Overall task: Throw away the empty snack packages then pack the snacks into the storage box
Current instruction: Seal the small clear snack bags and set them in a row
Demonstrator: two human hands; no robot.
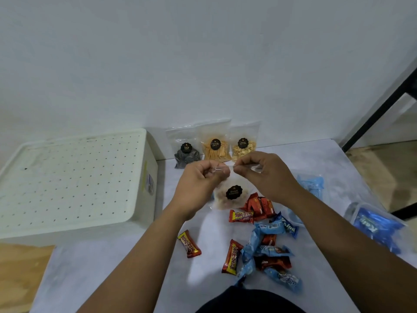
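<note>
My left hand [200,179] and my right hand [266,172] pinch the top edge of a clear snack bag [230,197] with a black round label and pale crackers inside; it hangs just above the white table [117,272]. Below it lie several red and yellow wafer bars [241,216] and blue wrapped snacks [270,229] in a loose pile. One red bar [189,243] lies apart on the left. Three clear snack bags [215,145] lean on the wall at the back. The white storage box [74,181] with a perforated lid stands shut at the left.
A clear tub of blue snack packs [376,227] sits at the table's right edge. A light blue pack [312,184] lies behind my right wrist. A black frame [381,109] rises at the right over a wooden floor [20,272].
</note>
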